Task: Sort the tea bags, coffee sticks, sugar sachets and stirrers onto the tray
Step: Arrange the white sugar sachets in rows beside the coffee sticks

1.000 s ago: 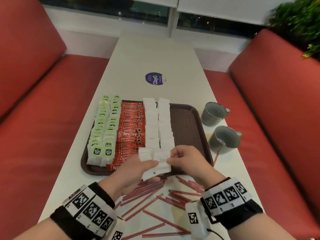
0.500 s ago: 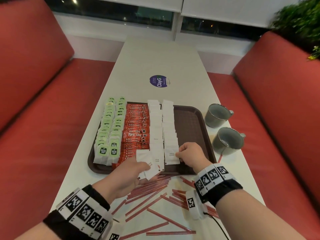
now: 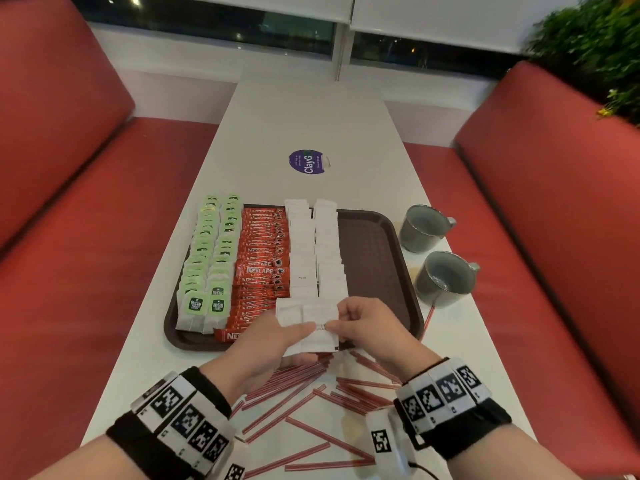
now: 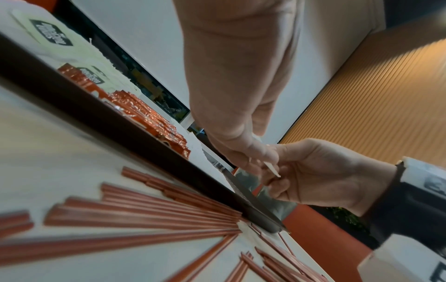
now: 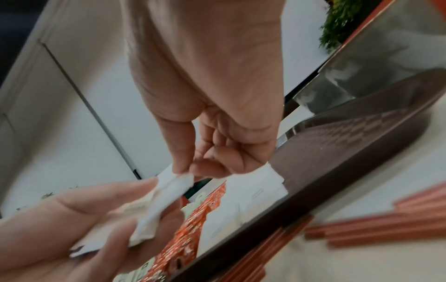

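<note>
- The tray (image 3: 377,271) lies on the bench (image 3: 311,116).
- On the tray, left to right: tea bags (image 3: 207,258), coffee sticks (image 3: 263,258), sugar sachets (image 3: 317,251).
- Two cups (image 3: 424,228) stand right of the tray.
- Stirrers (image 3: 311,403) lie scattered on the bench before the tray.

Textured brown plastic tray (image 3: 374,265), paper sachets (image 3: 311,327)

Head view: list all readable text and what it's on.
"ClayG": purple round sticker on the table; its small print is unreadable.
"NESCAFE": red coffee sticks on the tray.
"McCoy teas", roughly: green tea bag tags, blurred.
Sugar sachets: faint print, unreadable.
Wrist markers: patterns only.
</note>
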The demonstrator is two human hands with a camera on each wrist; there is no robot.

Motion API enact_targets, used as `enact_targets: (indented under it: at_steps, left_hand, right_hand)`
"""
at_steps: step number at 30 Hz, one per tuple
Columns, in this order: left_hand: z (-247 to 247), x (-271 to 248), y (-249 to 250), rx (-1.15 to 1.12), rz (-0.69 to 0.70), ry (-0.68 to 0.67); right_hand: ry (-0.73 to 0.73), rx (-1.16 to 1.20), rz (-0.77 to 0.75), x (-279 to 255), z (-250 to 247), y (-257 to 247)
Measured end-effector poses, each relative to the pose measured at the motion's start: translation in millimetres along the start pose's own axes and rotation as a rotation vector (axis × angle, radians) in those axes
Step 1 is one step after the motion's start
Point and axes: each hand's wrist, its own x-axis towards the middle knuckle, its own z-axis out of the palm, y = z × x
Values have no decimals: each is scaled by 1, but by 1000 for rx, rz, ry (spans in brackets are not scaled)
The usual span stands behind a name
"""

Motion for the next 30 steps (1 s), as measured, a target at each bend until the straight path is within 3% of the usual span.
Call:
enact_targets:
  at_steps: [6, 18, 30]
  left_hand:
    - [-9, 2, 1, -183, -88, 89]
    - [-8, -1, 3, -210, -52, 81]
    - [6, 4, 4, -164, -1, 58]
  right_hand:
    - [229, -162, 72, 19, -22, 15]
    - [192, -490, 122, 45, -8, 12]
    - [164, -491, 127, 33, -2, 5]
